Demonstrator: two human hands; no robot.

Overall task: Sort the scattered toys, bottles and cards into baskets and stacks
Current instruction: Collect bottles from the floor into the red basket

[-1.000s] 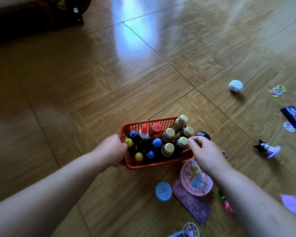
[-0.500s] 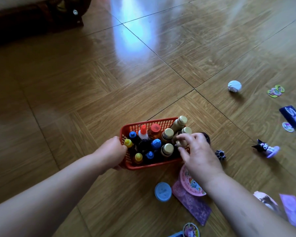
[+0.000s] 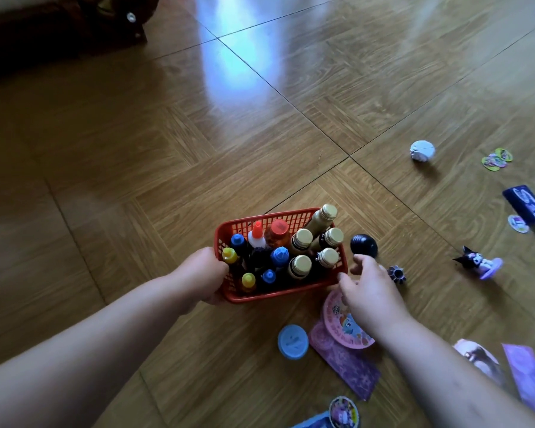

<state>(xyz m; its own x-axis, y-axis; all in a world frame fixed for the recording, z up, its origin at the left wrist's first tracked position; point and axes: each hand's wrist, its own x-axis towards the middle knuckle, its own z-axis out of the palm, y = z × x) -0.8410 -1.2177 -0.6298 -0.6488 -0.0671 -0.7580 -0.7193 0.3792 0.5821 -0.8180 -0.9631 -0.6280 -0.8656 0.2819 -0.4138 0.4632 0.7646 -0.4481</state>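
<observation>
Beside the red basket, right hand has quit the gold-capped bottles, fingers loose, empty; left hand grips its rim; bottles seem sorted.

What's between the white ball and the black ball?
Nothing: only bare floor lies between the white ball and the black ball, as the head view shows.

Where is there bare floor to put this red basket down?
Bare wooden floor spreads left of and beyond the red plastic basket, up to the dark furniture. Crowded: its right side, with the black ball, pink round card and blue round lid.
</observation>
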